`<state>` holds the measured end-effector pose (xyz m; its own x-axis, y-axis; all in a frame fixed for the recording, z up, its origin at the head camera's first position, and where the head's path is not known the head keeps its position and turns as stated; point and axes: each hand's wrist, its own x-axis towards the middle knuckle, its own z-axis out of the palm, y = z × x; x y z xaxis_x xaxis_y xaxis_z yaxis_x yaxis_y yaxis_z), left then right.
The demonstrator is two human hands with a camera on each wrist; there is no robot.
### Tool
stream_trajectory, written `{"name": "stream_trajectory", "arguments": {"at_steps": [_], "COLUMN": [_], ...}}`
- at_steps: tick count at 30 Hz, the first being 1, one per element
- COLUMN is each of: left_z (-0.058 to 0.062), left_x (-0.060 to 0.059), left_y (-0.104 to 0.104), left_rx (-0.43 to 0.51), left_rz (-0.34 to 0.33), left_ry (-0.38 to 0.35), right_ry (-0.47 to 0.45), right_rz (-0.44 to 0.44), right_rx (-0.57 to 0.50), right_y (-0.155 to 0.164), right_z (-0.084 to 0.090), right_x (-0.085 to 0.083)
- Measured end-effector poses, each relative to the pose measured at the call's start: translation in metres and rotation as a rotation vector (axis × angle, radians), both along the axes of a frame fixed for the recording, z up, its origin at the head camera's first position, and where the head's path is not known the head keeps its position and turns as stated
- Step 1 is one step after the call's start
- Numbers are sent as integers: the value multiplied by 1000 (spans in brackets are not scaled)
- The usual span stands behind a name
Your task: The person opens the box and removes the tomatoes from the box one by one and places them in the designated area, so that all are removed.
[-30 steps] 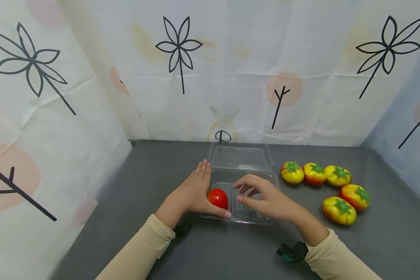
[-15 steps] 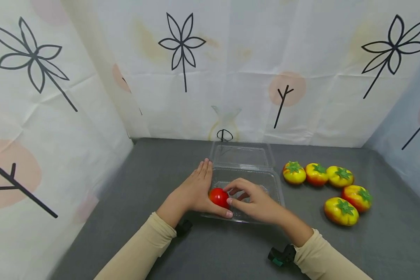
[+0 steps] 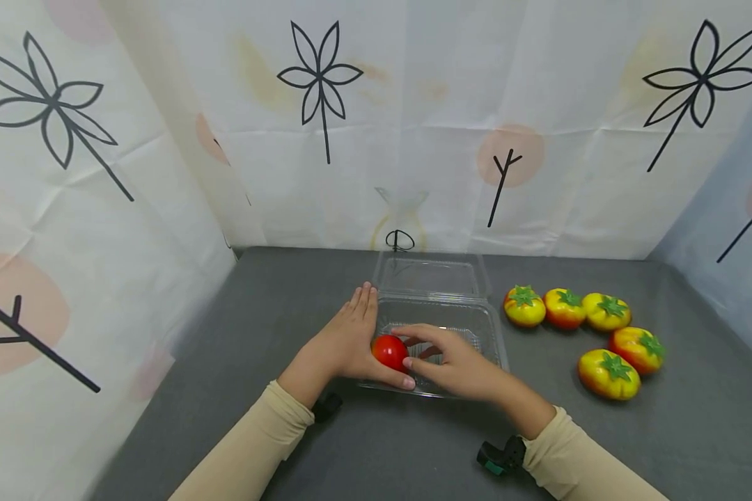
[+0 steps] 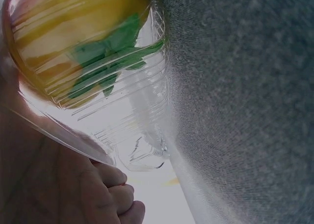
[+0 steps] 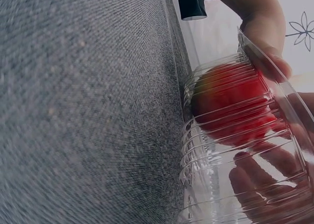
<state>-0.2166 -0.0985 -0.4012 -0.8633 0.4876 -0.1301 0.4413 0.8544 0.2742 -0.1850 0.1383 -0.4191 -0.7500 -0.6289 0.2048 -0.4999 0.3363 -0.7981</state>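
Note:
A toy tomato (image 3: pixel 390 353), red on top, lies in the front left corner of a clear plastic clamshell box (image 3: pixel 476 321). Through the box wall in the left wrist view, its yellow side and green leafy cap show. My left hand (image 3: pixel 347 344) rests against the box's left edge, fingers straight, thumb along the front rim beside the tomato. From the right, my right hand (image 3: pixel 454 362) reaches into the box; its curled index finger and thumb touch the tomato. Through the clear wall in the right wrist view, the tomato (image 5: pixel 230 104) stands beside the right hand's bent fingers (image 5: pixel 248 182).
Several yellow-red toy tomatoes (image 3: pixel 606 312) with green caps lie on the grey tabletop (image 3: pixel 539 438) to the right of the box. The box's lid (image 3: pixel 432 276) is folded back behind it. A patterned white cloth (image 3: pixel 426 125) stands around the table's back and sides.
My right hand has moved left from above the box's middle to the tomato, its finger and thumb now touching it. The left hand has stayed in place.

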Motion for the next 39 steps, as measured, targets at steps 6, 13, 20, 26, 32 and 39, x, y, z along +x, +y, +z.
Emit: {"name": "stream_trajectory", "arguments": {"at_steps": [6,13,20,26,32,39], "left_z": [-1,-1,-1,-2,-2,-1], "left_x": [0,-2,-3,-3,-3,-2], "left_y": [0,0,0,0,0,0], "left_rx": [5,1,-2,1,-1,-5], "left_rz": [-5,-6,-6,-2,-2,-4], "left_ry": [5,-4,-3,-2,1,5], "right_ry": [7,20,6,-5,-19,-23], "right_rz": [3,-23,-34,-47,-45,-53], "right_rx": [-6,-12,-14,-10,-12,-8], "right_y": [0,1,1,1,1,1], "right_z": [-1,-2,-1,-1,-2,-3], "right_x": [0,0,1,1,1,1]}}
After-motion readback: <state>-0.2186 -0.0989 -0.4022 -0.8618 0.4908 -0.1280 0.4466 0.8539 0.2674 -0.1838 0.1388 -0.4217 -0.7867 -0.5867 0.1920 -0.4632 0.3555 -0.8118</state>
